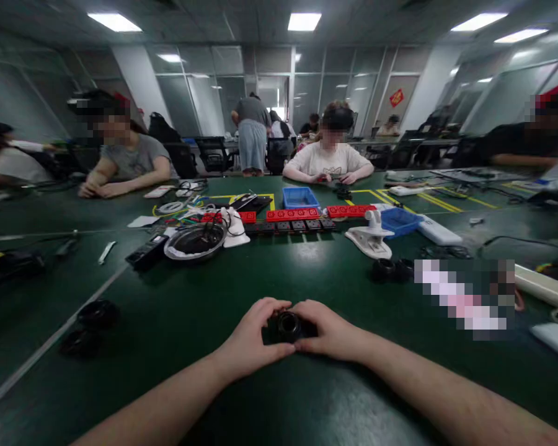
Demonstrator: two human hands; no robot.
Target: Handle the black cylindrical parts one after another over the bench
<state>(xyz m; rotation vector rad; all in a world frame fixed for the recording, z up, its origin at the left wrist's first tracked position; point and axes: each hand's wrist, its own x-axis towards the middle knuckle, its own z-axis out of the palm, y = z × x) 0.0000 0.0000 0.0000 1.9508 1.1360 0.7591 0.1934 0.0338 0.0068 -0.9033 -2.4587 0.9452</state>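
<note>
A small black round part (289, 324) with a hole in its top rests on the dark green table (279, 396) just in front of me. My left hand (253, 339) curls around its left side, fingers closed on it. From the other side my right hand (331, 332) grips the same part, thumb and fingers pressed against it. Both forearms lie low over the table.
Two black round parts (89, 325) lie at the left, two more (391, 270) at the right. Further back are a metal bowl (195, 241), red and black power strips (292, 220), blue bins (300, 197) and a white clamp (371, 238). People sit around the table.
</note>
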